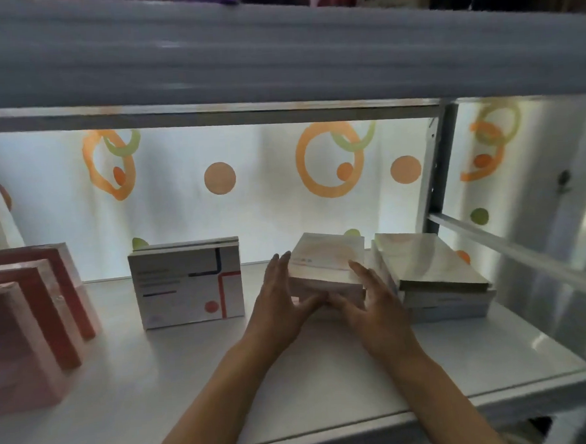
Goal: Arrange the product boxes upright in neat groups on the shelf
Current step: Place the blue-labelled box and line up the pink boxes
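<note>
On the white shelf a small stack of pale boxes lies flat in the middle right. My left hand presses its left side and my right hand its right side, thumbs against the front. Just to the right sits a second flat stack of boxes with shiny tops. Left of my hands a white box with red and blue lines stands upright, with another behind it. Several red boxes stand upright in a row at the far left.
The upper shelf board hangs low over the work space. A grey metal post and a slanted rail bound the right end. A backlit sheet with orange and green circles closes the back.
</note>
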`<action>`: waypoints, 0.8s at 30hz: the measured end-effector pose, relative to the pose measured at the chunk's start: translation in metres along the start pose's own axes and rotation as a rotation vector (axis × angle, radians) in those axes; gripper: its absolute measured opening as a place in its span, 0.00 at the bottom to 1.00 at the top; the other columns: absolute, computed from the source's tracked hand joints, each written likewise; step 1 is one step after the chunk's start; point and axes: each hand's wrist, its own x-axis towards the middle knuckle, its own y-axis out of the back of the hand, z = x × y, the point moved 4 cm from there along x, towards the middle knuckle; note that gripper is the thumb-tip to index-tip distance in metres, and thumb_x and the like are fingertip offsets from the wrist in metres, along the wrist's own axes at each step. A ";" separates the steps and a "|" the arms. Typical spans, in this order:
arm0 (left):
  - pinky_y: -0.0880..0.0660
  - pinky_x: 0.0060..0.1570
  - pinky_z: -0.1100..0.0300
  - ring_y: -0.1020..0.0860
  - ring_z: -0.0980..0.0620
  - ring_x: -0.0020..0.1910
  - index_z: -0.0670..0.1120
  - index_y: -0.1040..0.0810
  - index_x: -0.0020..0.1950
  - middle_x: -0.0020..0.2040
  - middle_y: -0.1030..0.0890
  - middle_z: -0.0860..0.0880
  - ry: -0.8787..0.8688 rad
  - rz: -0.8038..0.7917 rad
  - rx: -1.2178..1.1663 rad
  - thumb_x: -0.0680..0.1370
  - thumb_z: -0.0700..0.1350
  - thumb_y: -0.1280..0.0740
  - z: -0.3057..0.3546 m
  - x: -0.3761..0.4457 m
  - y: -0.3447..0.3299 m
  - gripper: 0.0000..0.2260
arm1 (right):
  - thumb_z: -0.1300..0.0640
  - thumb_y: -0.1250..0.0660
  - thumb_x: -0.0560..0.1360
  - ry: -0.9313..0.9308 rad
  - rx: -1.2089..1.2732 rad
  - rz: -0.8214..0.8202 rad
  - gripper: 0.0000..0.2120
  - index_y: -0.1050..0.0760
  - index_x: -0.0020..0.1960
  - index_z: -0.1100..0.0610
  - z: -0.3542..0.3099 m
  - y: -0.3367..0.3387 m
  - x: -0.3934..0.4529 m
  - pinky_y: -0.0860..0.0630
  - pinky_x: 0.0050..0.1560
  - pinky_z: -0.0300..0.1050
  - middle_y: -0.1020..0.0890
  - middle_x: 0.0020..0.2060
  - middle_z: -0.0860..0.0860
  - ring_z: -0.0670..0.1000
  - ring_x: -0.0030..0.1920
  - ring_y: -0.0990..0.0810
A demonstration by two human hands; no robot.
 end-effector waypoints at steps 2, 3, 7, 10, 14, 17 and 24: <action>0.33 0.60 0.67 0.31 0.54 0.68 0.50 0.38 0.74 0.70 0.31 0.53 0.020 0.007 -0.074 0.70 0.55 0.26 0.000 -0.001 0.001 0.37 | 0.47 0.30 0.75 -0.007 0.054 -0.024 0.29 0.34 0.73 0.48 0.002 -0.004 0.000 0.35 0.55 0.22 0.31 0.62 0.40 0.39 0.62 0.33; 0.30 0.56 0.68 0.27 0.55 0.64 0.51 0.35 0.72 0.66 0.27 0.54 0.006 0.007 -0.098 0.71 0.54 0.25 0.001 -0.002 0.002 0.33 | 0.48 0.30 0.75 -0.006 0.070 -0.027 0.28 0.33 0.73 0.49 0.002 -0.004 0.001 0.34 0.58 0.25 0.30 0.63 0.42 0.41 0.63 0.30; 0.27 0.53 0.70 0.22 0.56 0.55 0.52 0.31 0.70 0.59 0.22 0.55 -0.063 0.018 -0.056 0.72 0.49 0.26 0.001 -0.009 0.006 0.27 | 0.53 0.29 0.75 -0.032 0.140 -0.026 0.25 0.30 0.70 0.50 0.006 -0.001 0.000 0.34 0.58 0.24 0.30 0.60 0.39 0.40 0.62 0.30; 0.27 0.51 0.71 0.21 0.55 0.51 0.49 0.29 0.70 0.54 0.22 0.56 -0.045 0.054 -0.071 0.72 0.43 0.25 0.003 -0.015 0.013 0.28 | 0.54 0.28 0.74 -0.042 0.221 -0.028 0.23 0.27 0.67 0.48 0.008 0.003 -0.004 0.35 0.53 0.19 0.26 0.58 0.39 0.40 0.61 0.28; 0.21 0.47 0.63 0.18 0.57 0.43 0.49 0.29 0.68 0.55 0.23 0.55 -0.033 0.090 -0.102 0.71 0.44 0.24 0.005 -0.024 0.018 0.27 | 0.53 0.28 0.73 -0.026 0.262 -0.054 0.20 0.28 0.64 0.43 0.009 0.004 -0.007 0.32 0.56 0.24 0.26 0.59 0.40 0.43 0.63 0.27; 0.20 0.46 0.61 0.18 0.56 0.44 0.48 0.26 0.63 0.55 0.21 0.53 -0.054 0.117 -0.107 0.70 0.45 0.23 0.007 -0.025 0.022 0.23 | 0.53 0.28 0.73 -0.023 0.293 -0.056 0.20 0.28 0.63 0.43 0.007 0.007 -0.010 0.28 0.62 0.34 0.25 0.61 0.42 0.45 0.64 0.26; 0.19 0.46 0.59 0.17 0.51 0.46 0.43 0.24 0.55 0.55 0.18 0.45 -0.208 0.187 -0.039 0.68 0.44 0.22 0.010 -0.025 0.025 0.20 | 0.56 0.27 0.73 0.068 0.315 0.002 0.20 0.26 0.62 0.46 0.000 0.011 -0.014 0.28 0.56 0.26 0.22 0.61 0.47 0.46 0.62 0.23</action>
